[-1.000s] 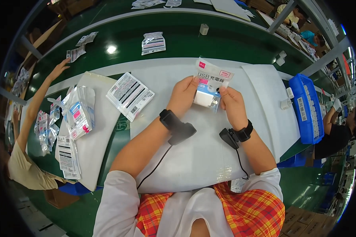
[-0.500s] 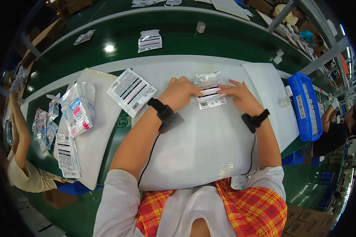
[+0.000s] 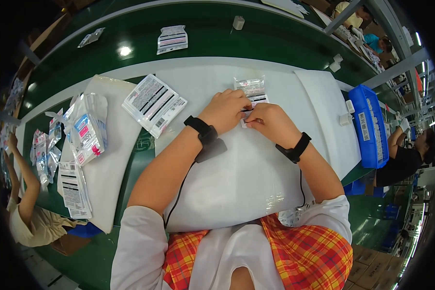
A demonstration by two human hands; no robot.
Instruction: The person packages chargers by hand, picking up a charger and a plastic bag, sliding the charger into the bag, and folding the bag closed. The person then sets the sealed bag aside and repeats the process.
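Observation:
A small printed plastic packet (image 3: 253,88) lies on the white padded work surface (image 3: 237,174) in front of me, its label side up. My left hand (image 3: 225,111) is closed, its fingertips pinching at the packet's near left edge. Right beside it, my right hand (image 3: 273,122) is also closed, thumb and finger pinched together on the packet's near corner. My fingers cover most of the near end, so what exactly they grip there is partly hidden. A stack of larger printed packets (image 3: 154,104) rests to the left of my left hand.
Clear-bagged packets (image 3: 89,130) and a pile of printed packets (image 3: 75,191) lie at the left. A blue bin (image 3: 372,128) stands at the right, with white blocks (image 3: 345,119) beside it. Another packet (image 3: 172,39) lies on the green belt (image 3: 203,36). A co-worker's arm (image 3: 26,169) shows far left.
My right hand has moved left and nearer to me, from spread fingers to a pinch beside my left hand. My left fingers have closed at the packet's near end. The whole view has shifted slightly.

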